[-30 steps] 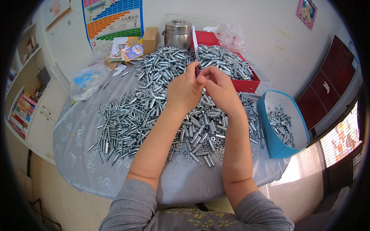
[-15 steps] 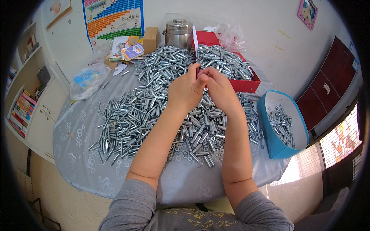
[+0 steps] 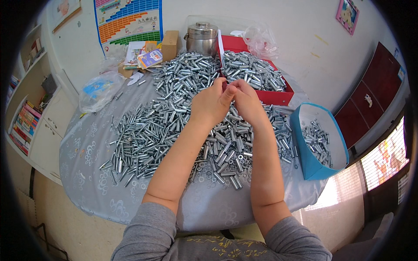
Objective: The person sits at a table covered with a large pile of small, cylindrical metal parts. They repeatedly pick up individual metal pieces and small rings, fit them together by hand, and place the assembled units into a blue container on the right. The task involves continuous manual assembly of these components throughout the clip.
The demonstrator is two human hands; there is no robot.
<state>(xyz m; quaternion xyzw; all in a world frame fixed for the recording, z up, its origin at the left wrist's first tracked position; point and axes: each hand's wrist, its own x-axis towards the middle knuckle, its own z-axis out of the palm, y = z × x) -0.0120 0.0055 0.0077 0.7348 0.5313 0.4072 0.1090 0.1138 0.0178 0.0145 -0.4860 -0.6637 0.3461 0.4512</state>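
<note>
My left hand (image 3: 211, 102) and my right hand (image 3: 249, 101) meet over the middle of the table, fingers curled and pressed together. Whatever they hold between the fingertips is hidden behind the hands. Beneath and around them spreads a large heap of silvery metal sleeves and bolts (image 3: 143, 135). Small flat washers (image 3: 246, 163) lie at the heap's near edge, between my forearms. Just beyond my hands stands a red box (image 3: 276, 98) filled with more of the metal pieces.
A blue fabric bin (image 3: 317, 167) holding metal pieces stands at the table's right edge. At the back are a steel pot (image 3: 201, 38), a small cardboard box (image 3: 170, 45) and some booklets (image 3: 150, 58). A plastic bag (image 3: 101, 90) lies on the grey tablecloth (image 3: 93, 174) at left.
The fingers of both hands have drawn closer together, and my right hand has shifted slightly toward me. The heap and boxes look the same.
</note>
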